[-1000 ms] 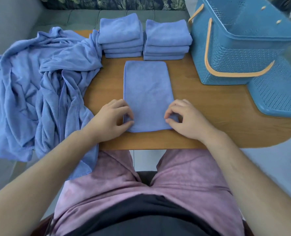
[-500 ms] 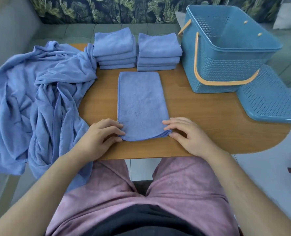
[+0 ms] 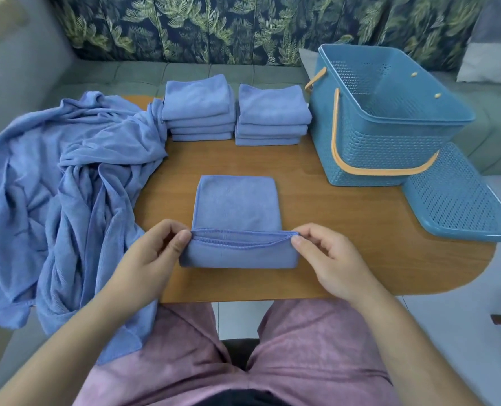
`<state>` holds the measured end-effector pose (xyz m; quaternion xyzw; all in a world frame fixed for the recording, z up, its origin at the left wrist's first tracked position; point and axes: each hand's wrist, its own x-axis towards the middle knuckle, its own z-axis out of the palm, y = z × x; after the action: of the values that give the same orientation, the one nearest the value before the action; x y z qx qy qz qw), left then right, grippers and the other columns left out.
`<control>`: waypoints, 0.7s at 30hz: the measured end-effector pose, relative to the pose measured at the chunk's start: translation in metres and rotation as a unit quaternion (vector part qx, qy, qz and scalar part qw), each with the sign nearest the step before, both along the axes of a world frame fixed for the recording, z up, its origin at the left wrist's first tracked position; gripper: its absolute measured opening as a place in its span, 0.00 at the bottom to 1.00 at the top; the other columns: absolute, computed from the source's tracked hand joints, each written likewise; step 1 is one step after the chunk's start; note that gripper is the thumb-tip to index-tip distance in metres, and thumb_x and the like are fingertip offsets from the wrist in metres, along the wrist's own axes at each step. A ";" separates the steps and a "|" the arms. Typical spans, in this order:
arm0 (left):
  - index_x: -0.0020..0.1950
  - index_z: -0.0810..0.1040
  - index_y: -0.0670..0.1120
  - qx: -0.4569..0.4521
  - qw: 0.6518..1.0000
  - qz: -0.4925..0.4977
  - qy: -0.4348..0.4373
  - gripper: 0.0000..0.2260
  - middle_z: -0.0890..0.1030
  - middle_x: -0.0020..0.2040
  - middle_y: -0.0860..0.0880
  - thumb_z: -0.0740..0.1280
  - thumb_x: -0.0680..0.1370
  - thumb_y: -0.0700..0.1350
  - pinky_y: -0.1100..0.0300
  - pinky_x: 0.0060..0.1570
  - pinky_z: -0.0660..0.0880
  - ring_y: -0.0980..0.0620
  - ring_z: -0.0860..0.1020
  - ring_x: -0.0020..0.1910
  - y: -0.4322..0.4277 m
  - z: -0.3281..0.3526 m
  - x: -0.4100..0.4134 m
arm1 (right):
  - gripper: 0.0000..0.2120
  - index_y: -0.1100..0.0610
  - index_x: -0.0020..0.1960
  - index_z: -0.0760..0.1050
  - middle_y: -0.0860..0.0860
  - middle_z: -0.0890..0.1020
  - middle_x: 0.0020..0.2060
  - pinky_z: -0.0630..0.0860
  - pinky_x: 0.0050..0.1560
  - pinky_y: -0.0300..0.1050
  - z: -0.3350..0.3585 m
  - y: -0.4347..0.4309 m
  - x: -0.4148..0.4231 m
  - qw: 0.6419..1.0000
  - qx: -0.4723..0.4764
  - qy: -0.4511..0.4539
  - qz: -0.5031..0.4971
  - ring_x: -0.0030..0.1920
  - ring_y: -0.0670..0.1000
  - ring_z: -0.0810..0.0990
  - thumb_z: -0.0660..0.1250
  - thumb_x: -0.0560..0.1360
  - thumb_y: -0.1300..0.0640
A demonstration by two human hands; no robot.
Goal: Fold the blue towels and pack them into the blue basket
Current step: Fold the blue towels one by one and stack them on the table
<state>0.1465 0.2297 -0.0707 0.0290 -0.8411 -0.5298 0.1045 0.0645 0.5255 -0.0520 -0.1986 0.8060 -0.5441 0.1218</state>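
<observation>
Pinching the towel's [image 3: 237, 212] near corners at lower centre, left hand [image 3: 152, 253] and right hand [image 3: 328, 259] face its long axis, which runs up-frame along the counter [image 3: 346, 224] toward the folded stacks [image 3: 199, 112]

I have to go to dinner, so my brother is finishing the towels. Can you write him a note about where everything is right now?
Left hand: pinches the near left corner of the towel on the table.
Right hand: pinches the near right corner; that edge is lifted, mid-fold.
Done: left stack and right stack, folded, at the table's far side.
Left: finish this fold, fold the loose pile, pack everything into the blue basket, which shows no towels inside. The lid lies beside it.
</observation>
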 end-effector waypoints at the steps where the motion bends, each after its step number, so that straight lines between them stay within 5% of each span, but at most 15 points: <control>1: 0.42 0.75 0.54 0.000 1.000 0.010 -0.007 0.11 0.73 0.33 0.57 0.60 0.80 0.57 0.60 0.39 0.70 0.57 0.72 0.35 -0.003 0.002 -0.008 | 0.08 0.54 0.48 0.81 0.41 0.79 0.33 0.68 0.38 0.34 0.001 -0.005 -0.006 1.000 0.000 -0.002 -0.016 0.34 0.42 0.73 0.64 0.82 0.58; 4: 0.41 0.74 0.51 -0.015 0.998 0.043 -0.034 0.13 0.72 0.31 0.56 0.61 0.83 0.54 0.53 0.38 0.70 0.55 0.71 0.33 -0.009 0.008 -0.040 | 0.09 0.56 0.46 0.80 0.45 0.76 0.31 0.66 0.35 0.36 0.003 -0.024 -0.035 0.998 0.024 0.002 -0.052 0.32 0.42 0.70 0.64 0.82 0.57; 9: 0.41 0.73 0.48 -0.082 0.990 0.091 -0.067 0.13 0.73 0.31 0.56 0.60 0.84 0.50 0.64 0.34 0.66 0.59 0.71 0.32 -0.012 0.014 -0.098 | 0.11 0.54 0.43 0.78 0.46 0.78 0.31 0.68 0.36 0.40 -0.008 -0.052 -0.091 0.991 0.085 0.014 -0.104 0.32 0.43 0.73 0.63 0.81 0.52; 15: 0.41 0.73 0.45 -0.117 0.978 0.130 -0.112 0.15 0.77 0.37 0.49 0.60 0.84 0.51 0.63 0.34 0.65 0.52 0.74 0.37 -0.018 -0.008 -0.152 | 0.12 0.50 0.42 0.75 0.45 0.79 0.34 0.74 0.41 0.48 -0.031 -0.070 -0.130 0.976 0.168 0.031 -0.133 0.35 0.47 0.76 0.60 0.81 0.48; 18: 0.46 0.75 0.46 -0.149 0.965 0.197 -0.087 0.12 0.78 0.43 0.51 0.61 0.83 0.52 0.67 0.39 0.67 0.50 0.77 0.44 -0.017 -0.015 -0.155 | 0.10 0.50 0.51 0.77 0.46 0.81 0.44 0.78 0.50 0.53 -0.036 -0.077 -0.134 0.963 0.213 0.052 -0.158 0.45 0.49 0.79 0.59 0.82 0.48; 21: 0.53 0.77 0.45 -0.238 0.948 0.207 0.048 0.10 0.77 0.51 0.51 0.61 0.83 0.50 0.53 0.52 0.72 0.48 0.76 0.51 -0.005 -0.011 -0.134 | 0.15 0.55 0.64 0.76 0.50 0.78 0.56 0.74 0.59 0.55 -0.029 -0.079 -0.120 0.936 0.219 0.198 -0.195 0.55 0.54 0.77 0.59 0.81 0.51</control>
<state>0.0130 0.2249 -0.0818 0.1511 -0.9121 -0.2819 0.2564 -0.0555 0.4466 -0.0807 -0.1100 0.9357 -0.3172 -0.1080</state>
